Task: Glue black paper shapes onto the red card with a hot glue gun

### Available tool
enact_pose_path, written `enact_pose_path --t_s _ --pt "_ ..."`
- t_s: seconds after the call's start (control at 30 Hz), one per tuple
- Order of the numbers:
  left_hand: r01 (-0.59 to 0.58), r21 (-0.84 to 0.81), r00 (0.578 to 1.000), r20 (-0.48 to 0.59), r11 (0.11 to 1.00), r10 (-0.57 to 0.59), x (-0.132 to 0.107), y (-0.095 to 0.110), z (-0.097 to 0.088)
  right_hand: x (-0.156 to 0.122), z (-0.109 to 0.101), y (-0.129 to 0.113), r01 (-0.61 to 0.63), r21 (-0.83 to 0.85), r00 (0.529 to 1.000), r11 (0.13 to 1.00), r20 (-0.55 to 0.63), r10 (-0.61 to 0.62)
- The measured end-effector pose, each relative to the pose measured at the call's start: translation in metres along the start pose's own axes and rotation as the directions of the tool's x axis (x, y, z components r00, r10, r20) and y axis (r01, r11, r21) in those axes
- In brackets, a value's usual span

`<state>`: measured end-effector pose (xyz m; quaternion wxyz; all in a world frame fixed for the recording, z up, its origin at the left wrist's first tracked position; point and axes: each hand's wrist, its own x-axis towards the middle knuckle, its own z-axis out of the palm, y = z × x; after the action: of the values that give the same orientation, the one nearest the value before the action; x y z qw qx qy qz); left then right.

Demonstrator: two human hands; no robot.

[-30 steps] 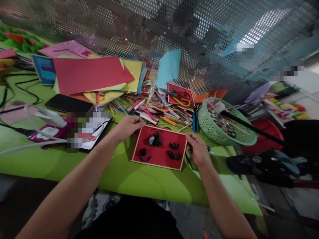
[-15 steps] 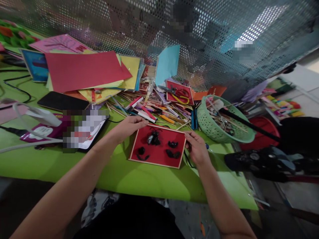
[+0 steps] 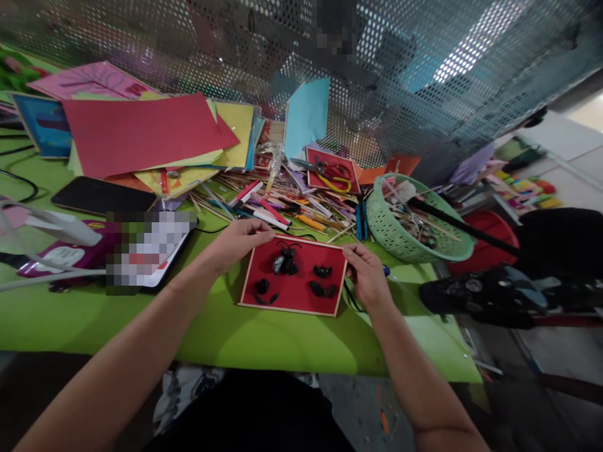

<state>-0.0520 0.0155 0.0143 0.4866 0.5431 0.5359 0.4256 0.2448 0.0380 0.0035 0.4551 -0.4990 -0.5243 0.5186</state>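
Note:
A red card with a thin wooden stick frame is in front of me, tilted slightly over the green table. Black pieces sit on it: one at the top looks like an insect with thin feelers, and smaller dark curved pieces lie lower down. My left hand pinches the card's upper left corner, fingers closed. At the upper right corner, my right hand grips the edge between thumb and fingers. Just beyond the card lie several markers among thin wooden sticks.
Red paper sheets are piled at the back left, near a dark phone and a lit phone. Scissors lie behind the markers. A green basket stands right, beside a red container. Perforated metal rises behind.
The view has shifted a little, so the table's things appear slightly farther left. Both hands still hold the framed card in about the same pose.

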Motion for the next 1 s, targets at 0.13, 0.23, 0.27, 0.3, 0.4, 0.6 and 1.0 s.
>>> enact_pose_path --t_s 0.13,0.23,0.27,0.3,0.4,0.6,1.0 --pt "0.016 0.0 0.999 0.027 1.0 -0.016 0.0 0.0 0.001 -0.001 0.001 0.0 0.005 -0.011 1.0 1.0 -0.002 -0.005" --pt "0.031 0.003 1.0 0.002 1.0 -0.031 0.0 -0.002 0.004 0.0 0.002 0.002 0.018 -0.009 1.0 1.0 0.006 -0.018" --pt "0.035 -0.006 0.999 -0.006 0.999 -0.035 0.001 -0.003 0.004 0.0 0.002 0.003 0.023 -0.007 1.0 1.0 0.009 -0.023" --pt "0.037 -0.014 0.999 -0.011 0.999 -0.037 0.001 -0.003 0.005 0.0 0.002 0.003 0.025 -0.004 1.0 1.0 0.012 -0.025" --pt "0.024 -0.042 0.999 -0.039 0.999 -0.025 0.0 -0.003 0.006 0.0 0.002 0.003 0.023 0.005 1.0 1.0 0.006 -0.023" --pt "0.162 -0.297 0.983 -0.038 0.941 -0.181 -0.003 0.003 0.002 0.0 0.002 0.0 0.023 0.023 0.999 0.999 -0.035 -0.022" --pt "0.154 -0.366 0.988 0.055 0.918 -0.144 -0.006 0.012 -0.009 0.004 -0.003 0.002 0.022 0.077 0.998 0.997 -0.067 -0.017"
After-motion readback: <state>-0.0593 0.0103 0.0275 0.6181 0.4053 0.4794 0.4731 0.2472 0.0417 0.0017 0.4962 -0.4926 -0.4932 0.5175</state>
